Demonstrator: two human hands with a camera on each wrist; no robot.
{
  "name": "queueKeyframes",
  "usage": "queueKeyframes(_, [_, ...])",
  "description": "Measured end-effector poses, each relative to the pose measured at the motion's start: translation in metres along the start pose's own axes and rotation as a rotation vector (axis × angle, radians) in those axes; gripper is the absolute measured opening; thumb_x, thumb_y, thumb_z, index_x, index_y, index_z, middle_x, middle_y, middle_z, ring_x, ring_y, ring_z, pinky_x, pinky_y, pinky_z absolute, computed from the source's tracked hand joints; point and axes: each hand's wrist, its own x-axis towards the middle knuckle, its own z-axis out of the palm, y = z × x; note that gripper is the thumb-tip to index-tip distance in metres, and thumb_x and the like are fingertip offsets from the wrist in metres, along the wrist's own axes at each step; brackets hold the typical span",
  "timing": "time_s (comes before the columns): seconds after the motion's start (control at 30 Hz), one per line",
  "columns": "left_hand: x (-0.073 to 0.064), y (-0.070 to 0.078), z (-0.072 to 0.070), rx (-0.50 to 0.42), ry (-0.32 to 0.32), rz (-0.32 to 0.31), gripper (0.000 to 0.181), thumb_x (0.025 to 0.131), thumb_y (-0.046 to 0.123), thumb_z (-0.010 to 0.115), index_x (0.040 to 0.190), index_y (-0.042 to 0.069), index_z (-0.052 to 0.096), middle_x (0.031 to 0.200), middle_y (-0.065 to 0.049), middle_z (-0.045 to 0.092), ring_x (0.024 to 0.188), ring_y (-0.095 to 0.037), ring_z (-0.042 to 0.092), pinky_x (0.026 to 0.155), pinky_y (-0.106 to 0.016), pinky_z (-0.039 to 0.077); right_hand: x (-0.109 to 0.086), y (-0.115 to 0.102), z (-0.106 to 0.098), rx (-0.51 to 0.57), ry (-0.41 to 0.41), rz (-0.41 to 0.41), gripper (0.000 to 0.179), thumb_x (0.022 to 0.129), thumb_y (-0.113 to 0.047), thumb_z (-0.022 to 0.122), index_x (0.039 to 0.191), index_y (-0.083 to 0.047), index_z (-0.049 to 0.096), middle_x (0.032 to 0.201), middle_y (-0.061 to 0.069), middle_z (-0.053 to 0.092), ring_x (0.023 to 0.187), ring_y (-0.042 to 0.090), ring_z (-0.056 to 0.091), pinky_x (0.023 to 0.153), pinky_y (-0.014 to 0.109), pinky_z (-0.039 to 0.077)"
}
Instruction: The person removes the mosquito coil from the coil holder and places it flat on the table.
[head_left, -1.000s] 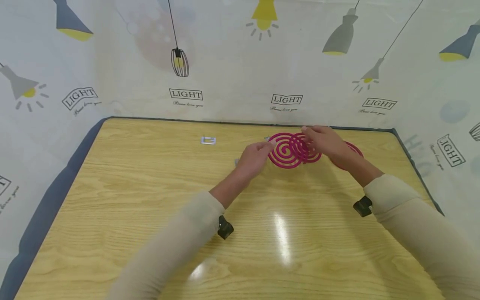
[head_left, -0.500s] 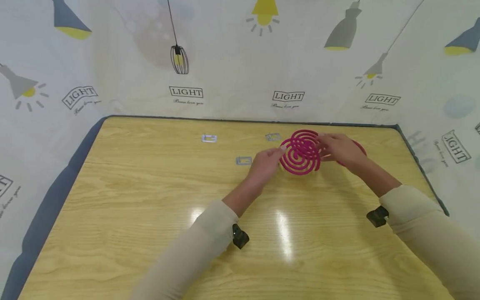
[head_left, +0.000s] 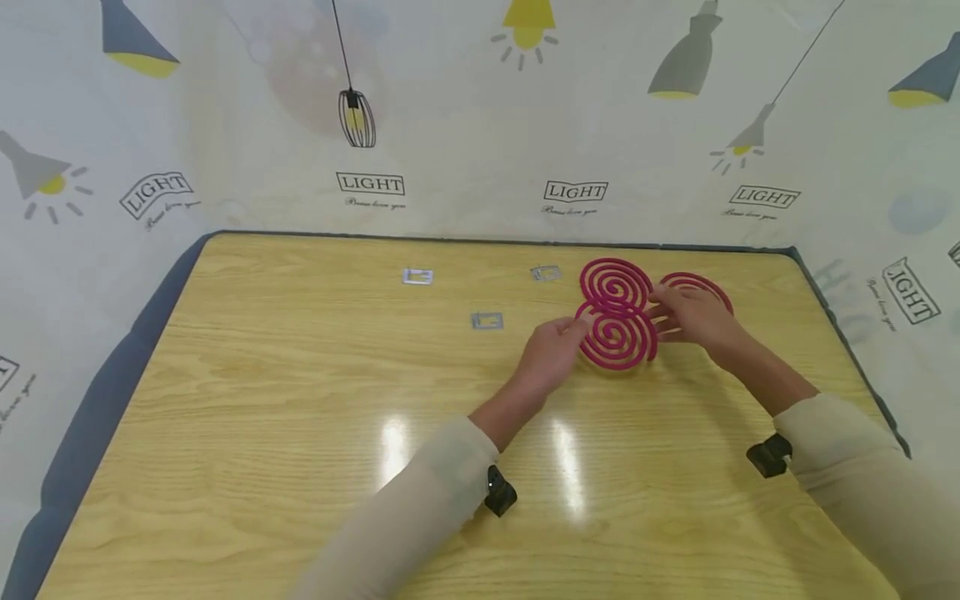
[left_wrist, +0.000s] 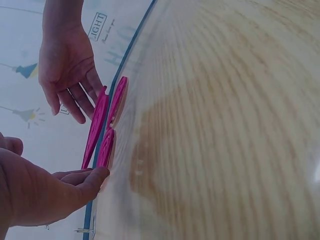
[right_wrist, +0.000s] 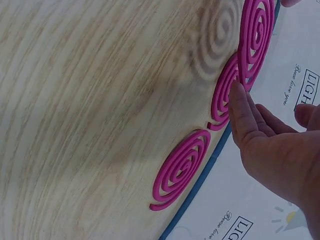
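My left hand (head_left: 551, 354) pinches the left edge of a magenta mosquito coil (head_left: 617, 340), raised and tilted above the table. Its shadow falls on the wood in the right wrist view. Behind it a second mosquito coil (head_left: 613, 279) lies flat, partly overlapped by the held one in the head view. My right hand (head_left: 701, 318) is beside the held coil's right edge, fingers (right_wrist: 242, 110) extended and holding nothing. Whether the fingertips touch a coil, I cannot tell. Under and behind that hand lies a third mosquito coil (right_wrist: 181, 170), partly hidden in the head view.
Three small metal coil stands, one at the back left (head_left: 417, 277), another nearer the coils (head_left: 546, 272) and a third in front (head_left: 487, 321), lie on the wooden table (head_left: 300, 400). A lamp-printed wall covering (head_left: 465, 125) encloses the back and sides.
My left hand has drawn the held coil right and toward me, uncovering the coil behind and two stands. My right hand has moved right and slightly nearer, away from the coil at the back.
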Motion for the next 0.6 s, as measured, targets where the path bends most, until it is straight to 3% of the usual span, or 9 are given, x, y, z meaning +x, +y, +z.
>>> queueKeyframes(0.17, [0.000,-0.003,0.009,-0.016,0.004,-0.024,0.058,0.096,0.055,0.050,0.134,0.012,0.058,0.137,-0.004,0.058,0.132,-0.023,0.049,0.110,-0.042,0.038,-0.002,0.008,-0.004,-0.017,0.003,0.012,0.069,0.104,-0.048,0.030,0.148,0.007,0.030,0.141,0.031,0.043,0.099,0.008,0.063,0.092,0.034,0.055])
queueKeyframes(0.4, [0.001,-0.005,0.019,-0.016,0.000,-0.028,0.055,0.096,0.053,0.051,0.130,0.012,0.062,0.132,-0.004,0.062,0.130,-0.022,0.051,0.109,-0.041,0.040,-0.005,0.016,-0.008,-0.094,-0.002,0.007,0.070,0.105,-0.049,0.025,0.148,0.006,0.031,0.139,0.031,0.046,0.120,0.037,0.054,0.098,0.041,0.051])
queueKeyframes(0.6, [0.003,-0.007,0.028,-0.036,0.006,-0.034,0.051,0.096,0.051,0.052,0.125,0.012,0.066,0.129,-0.003,0.064,0.127,-0.021,0.052,0.108,-0.039,0.040,-0.006,0.022,-0.011,-0.110,0.017,0.019,0.073,0.104,-0.051,0.025,0.144,0.009,0.034,0.138,0.031,0.047,0.124,0.042,0.050,0.098,0.042,0.050])
